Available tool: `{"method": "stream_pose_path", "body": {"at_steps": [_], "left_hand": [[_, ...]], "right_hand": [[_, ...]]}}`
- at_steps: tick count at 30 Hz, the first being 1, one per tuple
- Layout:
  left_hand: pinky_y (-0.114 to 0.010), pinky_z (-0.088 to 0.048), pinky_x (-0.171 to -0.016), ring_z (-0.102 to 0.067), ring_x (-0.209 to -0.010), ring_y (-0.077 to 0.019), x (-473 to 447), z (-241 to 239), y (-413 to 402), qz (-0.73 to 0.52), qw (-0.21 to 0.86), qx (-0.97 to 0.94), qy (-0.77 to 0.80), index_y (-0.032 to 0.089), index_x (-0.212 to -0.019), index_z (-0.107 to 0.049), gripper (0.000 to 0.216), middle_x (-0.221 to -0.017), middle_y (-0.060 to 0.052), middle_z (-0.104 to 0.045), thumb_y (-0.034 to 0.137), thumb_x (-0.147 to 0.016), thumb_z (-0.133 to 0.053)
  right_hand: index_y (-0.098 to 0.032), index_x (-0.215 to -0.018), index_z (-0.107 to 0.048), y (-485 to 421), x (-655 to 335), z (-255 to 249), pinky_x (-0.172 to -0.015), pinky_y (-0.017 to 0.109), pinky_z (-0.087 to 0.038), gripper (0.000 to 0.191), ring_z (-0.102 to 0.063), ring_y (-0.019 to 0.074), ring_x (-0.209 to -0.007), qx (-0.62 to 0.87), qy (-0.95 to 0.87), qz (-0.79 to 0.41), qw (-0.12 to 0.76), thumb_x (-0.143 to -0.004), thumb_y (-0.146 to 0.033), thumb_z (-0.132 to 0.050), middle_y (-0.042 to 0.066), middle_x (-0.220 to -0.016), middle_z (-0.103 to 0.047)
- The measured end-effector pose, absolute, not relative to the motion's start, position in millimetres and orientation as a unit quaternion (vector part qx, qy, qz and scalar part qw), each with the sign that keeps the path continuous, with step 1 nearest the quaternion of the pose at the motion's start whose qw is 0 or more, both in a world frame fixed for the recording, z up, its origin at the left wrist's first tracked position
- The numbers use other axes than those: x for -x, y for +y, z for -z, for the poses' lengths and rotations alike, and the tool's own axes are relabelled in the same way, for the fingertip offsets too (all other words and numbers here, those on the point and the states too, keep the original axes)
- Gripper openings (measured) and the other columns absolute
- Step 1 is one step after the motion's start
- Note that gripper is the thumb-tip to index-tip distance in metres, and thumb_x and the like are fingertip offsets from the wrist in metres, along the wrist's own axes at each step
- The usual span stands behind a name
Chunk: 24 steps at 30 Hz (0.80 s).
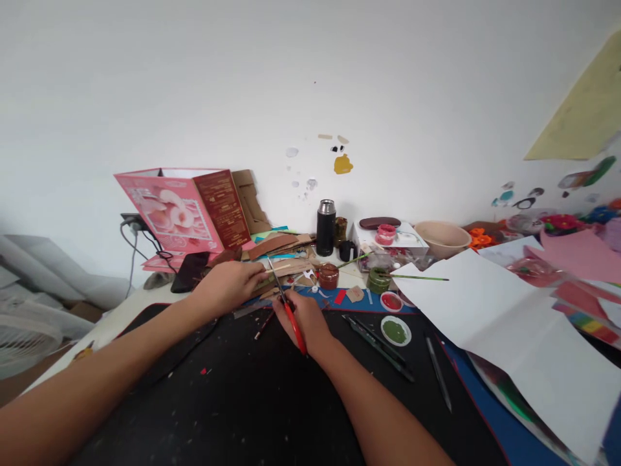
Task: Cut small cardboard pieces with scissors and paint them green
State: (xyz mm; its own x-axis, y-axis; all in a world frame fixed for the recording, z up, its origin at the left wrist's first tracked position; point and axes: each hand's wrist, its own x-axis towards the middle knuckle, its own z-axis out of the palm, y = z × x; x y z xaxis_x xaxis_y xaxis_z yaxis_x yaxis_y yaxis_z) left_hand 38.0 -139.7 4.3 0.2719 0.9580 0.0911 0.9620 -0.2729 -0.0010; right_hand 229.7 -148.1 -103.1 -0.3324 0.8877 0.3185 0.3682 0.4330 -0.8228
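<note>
My right hand (310, 320) grips a pair of scissors (294, 325) with red handles, their metal blades pointing up and away toward the cardboard scraps. Just left of the blades, my left hand (228, 283) is closed in a pinch. A thin pale strip (279, 267) reaches from its fingertips across to the blades; its exact material is too small to tell. Behind both hands lies a heap of cardboard scraps (276, 246). A dark pencil (264, 325) rests on the black mat (233, 401) between my forearms.
A black thermos (326, 228) stands by the wall, near a jar of brown paint (328, 276) and a jar of green paint (378, 280). Lids with red paint (391, 301) and green paint (395, 331) lie right. White paper (480, 304) covers the right side; a pink box (179, 210) stands left.
</note>
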Motion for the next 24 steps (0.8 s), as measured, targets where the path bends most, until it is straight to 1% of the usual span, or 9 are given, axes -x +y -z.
{"method": "stream_pose_path", "body": {"at_steps": [2,4,6,8,11,14,18,21,24], "left_hand": [[-0.030,-0.044,-0.069,-0.071,-0.080,-0.0236,-33.7,-7.2,-136.9,0.045,-0.030,0.812,-0.581,0.021,-0.088,-0.071,0.043,-0.088,-0.007,-0.078,0.043,-0.103,-0.037],[-0.030,-0.045,-0.069,-0.071,-0.079,-0.0226,-32.9,-8.1,-137.8,0.044,-0.048,0.820,-0.569,0.021,-0.086,-0.070,0.042,-0.086,-0.007,-0.078,0.041,-0.104,-0.037],[-0.030,-0.046,-0.069,-0.072,-0.081,-0.0242,-35.7,-6.8,-142.2,0.032,0.002,0.816,-0.578,0.020,-0.088,-0.070,0.041,-0.087,-0.009,-0.078,0.039,-0.105,-0.038],[-0.031,-0.046,-0.068,-0.074,-0.084,-0.0271,-40.8,-4.0,-148.5,0.007,0.081,0.802,-0.592,0.019,-0.092,-0.071,0.036,-0.090,-0.011,-0.079,0.035,-0.105,-0.042],[-0.032,-0.047,-0.063,-0.076,-0.087,-0.0308,-50.2,0.9,-156.8,-0.039,0.151,0.797,-0.583,0.018,-0.103,-0.072,0.023,-0.094,-0.013,-0.078,0.022,-0.101,-0.049],[-0.033,-0.048,-0.059,-0.077,-0.086,-0.0325,-59.6,6.8,-159.9,-0.046,0.179,0.799,-0.573,0.016,-0.110,-0.071,0.024,-0.095,-0.014,-0.077,0.015,-0.100,-0.049],[-0.033,-0.048,-0.056,-0.077,-0.082,-0.0318,-66.4,14.4,-156.6,-0.019,0.201,0.787,-0.584,0.015,-0.114,-0.070,0.025,-0.096,-0.015,-0.076,0.014,-0.100,-0.050],[-0.033,-0.051,-0.060,-0.076,-0.082,-0.0304,-63.6,13.9,-150.2,-0.029,0.215,0.801,-0.558,0.016,-0.112,-0.071,0.023,-0.094,-0.014,-0.075,0.016,-0.100,-0.052],[-0.034,-0.053,-0.065,-0.076,-0.087,-0.0298,-57.4,9.5,-143.9,-0.047,0.224,0.828,-0.513,0.016,-0.111,-0.070,0.020,-0.092,-0.012,-0.074,0.015,-0.100,-0.053]], "right_hand": [[-0.020,-0.091,-0.072,-149.3,-230.2,102.6,-0.063,0.025,-0.042,0.017,-0.067,0.0193,-0.065,0.416,-0.747,-0.334,0.397,-0.098,-0.033,-0.063,0.004,-0.073,-0.074],[-0.020,-0.093,-0.073,-150.4,-230.5,101.9,-0.065,0.026,-0.043,0.018,-0.068,0.0200,-0.067,0.411,-0.746,-0.340,0.398,-0.098,-0.035,-0.065,0.004,-0.075,-0.075],[-0.021,-0.093,-0.073,-150.8,-230.5,101.2,-0.065,0.026,-0.043,0.018,-0.068,0.0203,-0.068,0.407,-0.743,-0.347,0.402,-0.098,-0.036,-0.065,0.004,-0.076,-0.075],[-0.021,-0.091,-0.073,-150.5,-230.4,100.7,-0.064,0.025,-0.043,0.017,-0.068,0.0202,-0.068,0.407,-0.741,-0.350,0.404,-0.099,-0.034,-0.064,0.004,-0.074,-0.074],[-0.021,-0.088,-0.071,-149.4,-230.2,100.4,-0.064,0.025,-0.042,0.018,-0.066,0.0198,-0.066,0.416,-0.741,-0.346,0.397,-0.100,-0.032,-0.062,0.003,-0.071,-0.071],[-0.020,-0.085,-0.069,-148.0,-230.0,101.9,-0.065,0.026,-0.042,0.018,-0.065,0.0197,-0.068,0.433,-0.732,-0.344,0.398,-0.100,-0.030,-0.063,0.003,-0.072,-0.070],[-0.020,-0.081,-0.066,-145.5,-229.1,106.5,-0.064,0.026,-0.040,0.020,-0.063,0.0186,-0.067,0.447,-0.713,-0.352,0.410,-0.099,-0.029,-0.063,0.001,-0.070,-0.067],[-0.021,-0.079,-0.065,-142.6,-228.1,109.5,-0.063,0.026,-0.039,0.023,-0.060,0.0176,-0.066,0.447,-0.706,-0.356,0.417,-0.100,-0.031,-0.063,0.000,-0.069,-0.065],[-0.020,-0.076,-0.063,-139.3,-227.0,110.8,-0.062,0.025,-0.038,0.027,-0.058,0.0166,-0.064,0.450,-0.702,-0.366,0.413,-0.100,-0.034,-0.063,-0.001,-0.067,-0.062]]}}
